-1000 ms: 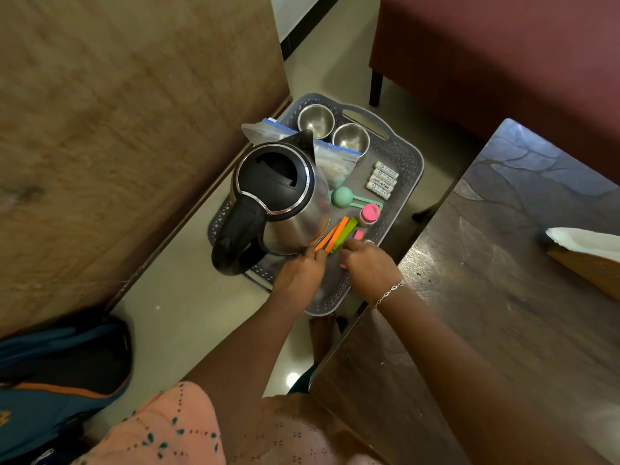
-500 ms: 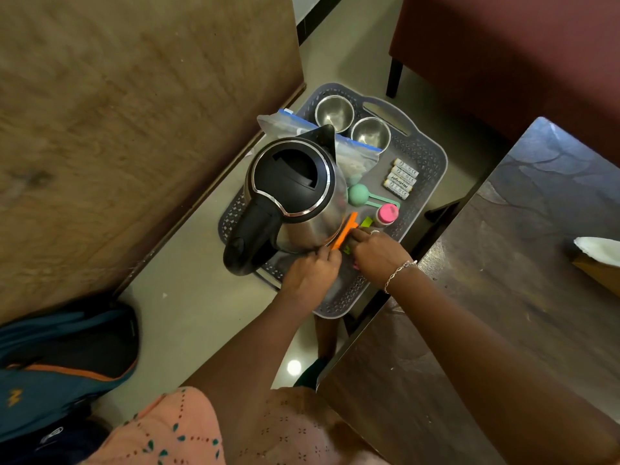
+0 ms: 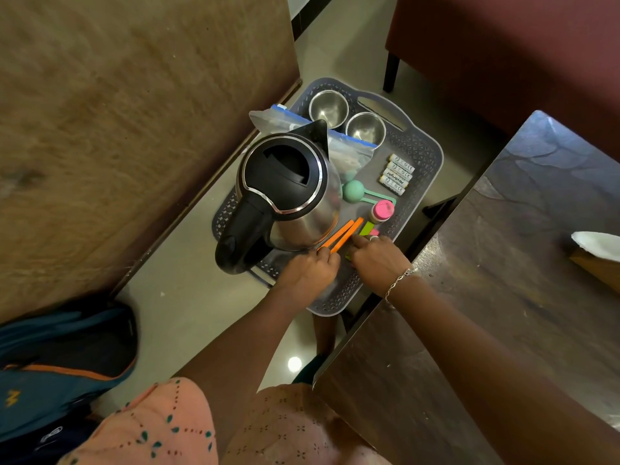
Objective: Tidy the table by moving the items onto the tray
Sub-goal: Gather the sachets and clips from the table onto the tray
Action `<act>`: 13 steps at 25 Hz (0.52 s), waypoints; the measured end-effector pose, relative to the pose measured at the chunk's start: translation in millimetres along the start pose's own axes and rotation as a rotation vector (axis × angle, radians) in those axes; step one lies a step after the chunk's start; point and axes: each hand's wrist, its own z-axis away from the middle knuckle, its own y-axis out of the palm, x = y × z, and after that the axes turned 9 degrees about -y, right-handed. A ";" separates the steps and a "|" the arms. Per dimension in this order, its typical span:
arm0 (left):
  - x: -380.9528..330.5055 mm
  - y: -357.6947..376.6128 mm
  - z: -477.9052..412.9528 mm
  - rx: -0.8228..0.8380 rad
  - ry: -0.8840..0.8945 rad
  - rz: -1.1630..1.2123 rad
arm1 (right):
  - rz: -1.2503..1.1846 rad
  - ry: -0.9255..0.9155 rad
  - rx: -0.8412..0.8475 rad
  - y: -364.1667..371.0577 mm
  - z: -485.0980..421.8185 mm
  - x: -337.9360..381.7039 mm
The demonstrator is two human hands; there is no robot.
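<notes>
A grey perforated tray (image 3: 426, 156) sits low beside the table. On it stand a steel kettle (image 3: 288, 193) with a black lid, two steel bowls (image 3: 328, 107), a zip bag (image 3: 349, 156), several batteries (image 3: 397, 174), a teal measuring spoon (image 3: 354, 190) and a pink-capped bottle (image 3: 382, 209). Coloured sticks (image 3: 342, 234), two orange with a green and a pink one beside them, lie by the kettle's base. My left hand (image 3: 308, 273) pinches the orange sticks' near end. My right hand (image 3: 375, 260) curls over the near ends of the green and pink sticks.
A dark wooden table (image 3: 503, 297) fills the right side, with a white-topped object (image 3: 597, 245) at its right edge. A wooden panel (image 3: 117, 129) rises at the left and a maroon sofa (image 3: 503, 45) stands behind. A blue backpack (image 3: 60, 357) lies on the floor at lower left.
Both hands stayed at the sticks near the kettle. The orange sticks were shifted and now lie side by side, angled toward the pink-capped bottle. The camera view drifted slightly.
</notes>
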 end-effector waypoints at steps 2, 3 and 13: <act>1.0 -2.5 -6.5 0.077 -0.031 -0.005 | 0.001 0.039 -0.009 -2.0 2.1 -0.5; -1.5 -0.2 -7.0 0.052 -0.049 -0.011 | -0.032 0.076 -0.049 -3.4 3.3 -1.2; -17.4 0.6 17.9 0.217 -0.584 0.218 | -0.462 0.355 -0.779 -7.2 18.6 -15.9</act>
